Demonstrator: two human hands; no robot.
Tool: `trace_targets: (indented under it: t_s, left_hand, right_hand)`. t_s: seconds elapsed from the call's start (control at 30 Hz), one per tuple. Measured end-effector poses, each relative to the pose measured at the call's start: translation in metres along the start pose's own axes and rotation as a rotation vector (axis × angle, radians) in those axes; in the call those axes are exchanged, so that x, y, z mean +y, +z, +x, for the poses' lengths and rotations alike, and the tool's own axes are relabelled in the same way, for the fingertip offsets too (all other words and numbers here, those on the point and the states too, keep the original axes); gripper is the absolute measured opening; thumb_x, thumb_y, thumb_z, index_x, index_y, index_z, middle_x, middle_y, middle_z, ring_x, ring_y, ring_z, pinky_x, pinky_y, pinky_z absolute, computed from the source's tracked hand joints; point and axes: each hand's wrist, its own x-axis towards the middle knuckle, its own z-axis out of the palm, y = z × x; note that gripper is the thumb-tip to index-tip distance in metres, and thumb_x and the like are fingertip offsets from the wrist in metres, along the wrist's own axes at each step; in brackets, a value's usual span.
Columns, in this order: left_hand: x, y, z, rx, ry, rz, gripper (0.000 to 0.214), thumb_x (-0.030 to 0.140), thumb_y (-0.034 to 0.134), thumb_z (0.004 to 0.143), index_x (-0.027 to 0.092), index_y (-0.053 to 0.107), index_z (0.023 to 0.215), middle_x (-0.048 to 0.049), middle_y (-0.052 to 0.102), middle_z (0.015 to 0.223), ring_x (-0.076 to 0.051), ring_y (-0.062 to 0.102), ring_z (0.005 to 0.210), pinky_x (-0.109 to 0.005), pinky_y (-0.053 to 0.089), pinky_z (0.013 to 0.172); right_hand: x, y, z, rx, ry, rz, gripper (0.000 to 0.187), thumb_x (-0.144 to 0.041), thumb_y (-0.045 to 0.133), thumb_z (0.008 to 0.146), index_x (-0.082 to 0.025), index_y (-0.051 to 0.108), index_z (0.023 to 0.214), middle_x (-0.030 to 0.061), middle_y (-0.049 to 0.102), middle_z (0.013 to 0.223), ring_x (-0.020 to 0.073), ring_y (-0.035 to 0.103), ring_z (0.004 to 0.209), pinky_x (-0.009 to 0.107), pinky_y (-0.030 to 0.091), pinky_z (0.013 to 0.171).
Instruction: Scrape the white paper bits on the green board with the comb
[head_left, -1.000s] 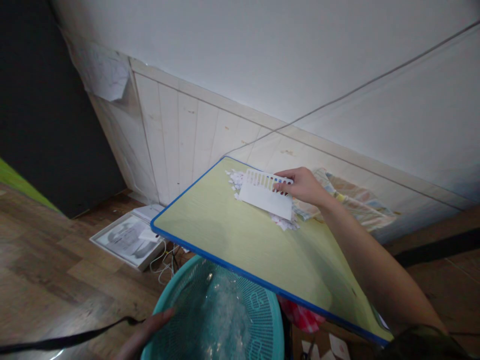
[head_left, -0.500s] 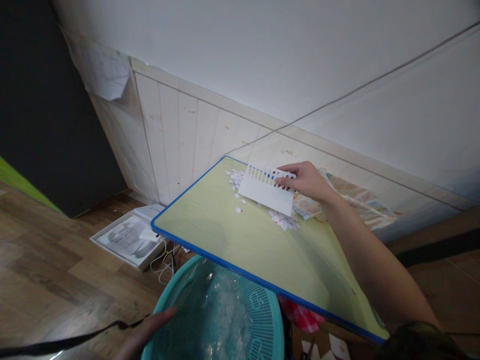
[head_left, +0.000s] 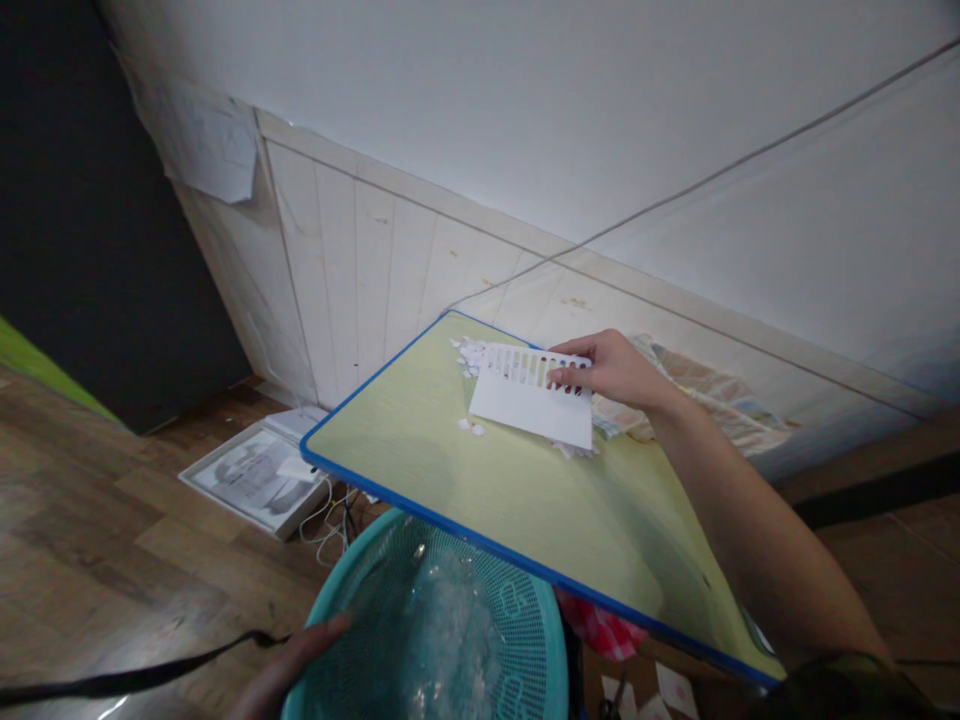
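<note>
My right hand (head_left: 619,370) pinches the slotted edge of a white plastic card (head_left: 532,402), which has a row of long holes along its top. The card is held over a yellow-green tabletop (head_left: 420,450) with a blue rim. Small white paper scraps (head_left: 471,355) lie beside its left end, and a few more scraps (head_left: 471,427) lie in front. Others stick out under its lower right edge. At the lower left, my left hand (head_left: 296,655) is closed on the rim of a teal plastic basket (head_left: 319,620); part of this hand is out of frame. Clear crumpled plastic lies in the basket.
Behind the table stands a panelled wall (head_left: 405,240) with a cable (head_left: 675,198) across it. Patterned plastic sheeting (head_left: 705,400) lies at the table's far right. A flat white box (head_left: 251,485) and cords are on the floor at left. A black strap (head_left: 150,680) crosses the lower left.
The white card has come slightly nearer and lower, covering more of the right-hand scraps. The scraps in front have shifted a little left. My left hand stays at the basket rim.
</note>
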Motion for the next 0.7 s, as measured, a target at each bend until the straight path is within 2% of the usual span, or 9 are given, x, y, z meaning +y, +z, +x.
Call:
trace_targets:
  t_s: [0.13, 0.4, 0.7]
  left_hand:
    - [0.002, 0.004, -0.002, 0.006, 0.008, 0.017, 0.091, 0.065, 0.071, 0.072, 0.036, 0.045, 0.154, -0.0054, 0.077, 0.129, -0.048, 0.054, 0.133, -0.059, 0.037, 0.114]
    - [0.006, 0.01, -0.005, 0.006, 0.012, 0.027, 0.093, 0.064, 0.069, 0.073, 0.039, 0.038, 0.157, -0.002, 0.072, 0.137, -0.047, 0.048, 0.138, -0.06, 0.032, 0.117]
    - [0.007, 0.011, -0.007, -0.017, 0.019, 0.031, 0.087, 0.064, 0.066, 0.076, 0.033, 0.045, 0.155, -0.0067, 0.079, 0.123, -0.047, 0.053, 0.134, -0.061, 0.031, 0.117]
  right_hand:
    - [0.009, -0.006, -0.001, 0.067, 0.049, -0.043, 0.039, -0.032, 0.072, 0.077, -0.015, 0.08, 0.111, 0.005, 0.08, 0.08, 0.0216, 0.071, 0.067, 0.026, 0.05, 0.056]
    - [0.012, -0.003, -0.003, 0.034, 0.064, -0.093, 0.034, -0.032, 0.07, 0.079, -0.016, 0.082, 0.106, 0.0035, 0.079, 0.078, 0.0207, 0.071, 0.067, 0.026, 0.049, 0.057]
    - [0.011, -0.015, -0.024, -0.027, 0.079, -0.098, 0.038, -0.033, 0.071, 0.079, -0.018, 0.08, 0.112, 0.0037, 0.08, 0.084, 0.0209, 0.071, 0.069, 0.026, 0.051, 0.058]
